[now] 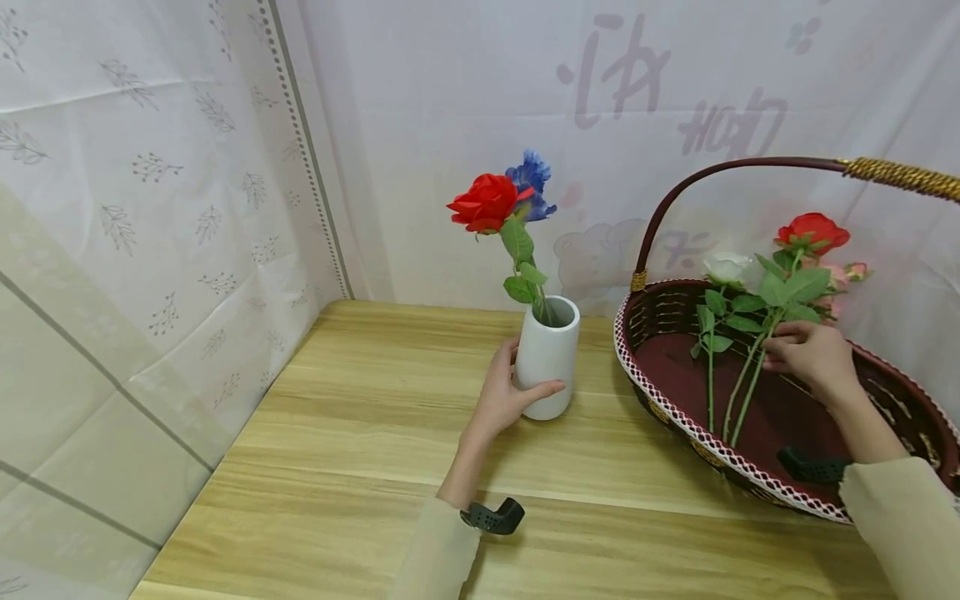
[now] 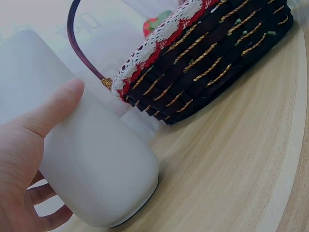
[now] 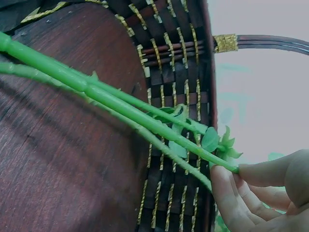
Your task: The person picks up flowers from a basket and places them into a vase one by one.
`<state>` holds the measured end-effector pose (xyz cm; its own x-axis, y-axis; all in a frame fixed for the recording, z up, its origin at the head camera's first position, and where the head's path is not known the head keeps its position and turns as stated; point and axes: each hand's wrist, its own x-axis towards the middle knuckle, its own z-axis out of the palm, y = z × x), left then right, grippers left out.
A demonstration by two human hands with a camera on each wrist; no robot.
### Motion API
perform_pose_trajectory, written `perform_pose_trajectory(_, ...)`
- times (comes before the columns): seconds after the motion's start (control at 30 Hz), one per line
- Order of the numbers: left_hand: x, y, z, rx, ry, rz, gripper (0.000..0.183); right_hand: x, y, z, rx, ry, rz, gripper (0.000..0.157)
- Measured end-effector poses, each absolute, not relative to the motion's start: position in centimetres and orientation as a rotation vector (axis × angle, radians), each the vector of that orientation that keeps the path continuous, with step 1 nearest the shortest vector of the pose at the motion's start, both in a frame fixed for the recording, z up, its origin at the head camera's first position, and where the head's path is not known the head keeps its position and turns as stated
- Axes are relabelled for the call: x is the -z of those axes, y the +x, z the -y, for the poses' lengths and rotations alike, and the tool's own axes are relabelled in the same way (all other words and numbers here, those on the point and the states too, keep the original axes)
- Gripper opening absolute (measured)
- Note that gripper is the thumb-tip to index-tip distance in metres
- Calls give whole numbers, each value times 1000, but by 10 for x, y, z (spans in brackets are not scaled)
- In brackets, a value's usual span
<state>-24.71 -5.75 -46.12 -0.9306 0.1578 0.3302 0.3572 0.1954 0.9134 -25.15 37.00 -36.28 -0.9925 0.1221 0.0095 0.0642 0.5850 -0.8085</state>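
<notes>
My left hand (image 1: 501, 392) holds a white vase (image 1: 546, 367) on the table, its thumb across the near side and its fingers round the left. Out of the vase's mouth lean a red rose (image 1: 484, 202) and a blue flower (image 1: 531, 182), tilted left. Over the basket, my right hand (image 1: 817, 357) pinches a green stem (image 3: 123, 107) between thumb and fingers. In the basket lie a white rose (image 1: 727, 268), another red rose (image 1: 814, 232) and pink flowers (image 1: 834, 273). Which bloom the pinched stem bears, I cannot tell.
The dark woven basket (image 1: 678, 412) has a lace-trimmed rim and a tall arched handle (image 1: 697, 179). It stands to the right of the vase on the wooden table (image 1: 360, 442). Patterned cloth (image 1: 420, 167) hangs behind the table and along its left side.
</notes>
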Motion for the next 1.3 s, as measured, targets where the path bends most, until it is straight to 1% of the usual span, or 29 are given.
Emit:
perform_pose_trajectory(0.13,461,-248,57,1827,-507,2295,85,356,-250,-367,-1466,-127,2679,56)
perform_pose_trajectory(0.2,461,-248,57,1826,-506,2296,84,353,-250,-366,-1513,-104,2632,52)
perform_pose_trajectory(0.33,461,-248,57,1822,-504,2301,85,347,-249,-367,-1674,-66,2483,26)
perform_pose_trajectory(0.37,461,-248,57,1823,-502,2303,85,345,-248,-367,-1742,-61,2425,22)
perform_pose_trajectory(0.4,460,-247,57,1823,-502,2304,85,344,-248,-367,-1810,-55,2364,21)
perform_pose_trajectory(0.5,460,-247,57,1827,-499,2306,85,340,-246,-368,-1986,-50,2187,30)
perform_pose_trajectory(0.63,459,-247,57,1822,-501,2305,85,336,-244,-368,-2101,-47,2039,56)
perform_pose_trajectory(0.67,459,-247,57,1820,-501,2307,85,335,-244,-369,-2120,-41,2012,60)
perform_pose_trajectory(0.73,459,-247,58,1820,-498,2311,85,333,-243,-370,-2149,-19,1960,58)
perform_pose_trajectory(0.87,460,-247,58,1814,-490,2318,87,330,-243,-371,-2166,18,1905,46)
perform_pose_trajectory(0.97,460,-246,58,1811,-493,2315,88,326,-243,-371,-2170,25,1868,48)
perform_pose_trajectory(1.03,460,-246,58,1815,-494,2313,87,323,-243,-370,-2147,11,1858,54)
perform_pose_trajectory(1.2,460,-247,58,1817,-498,2307,86,317,-242,-367,-2072,-28,1866,74)
perform_pose_trajectory(1.3,461,-247,58,1819,-499,2307,86,314,-240,-363,-2082,-27,1851,80)
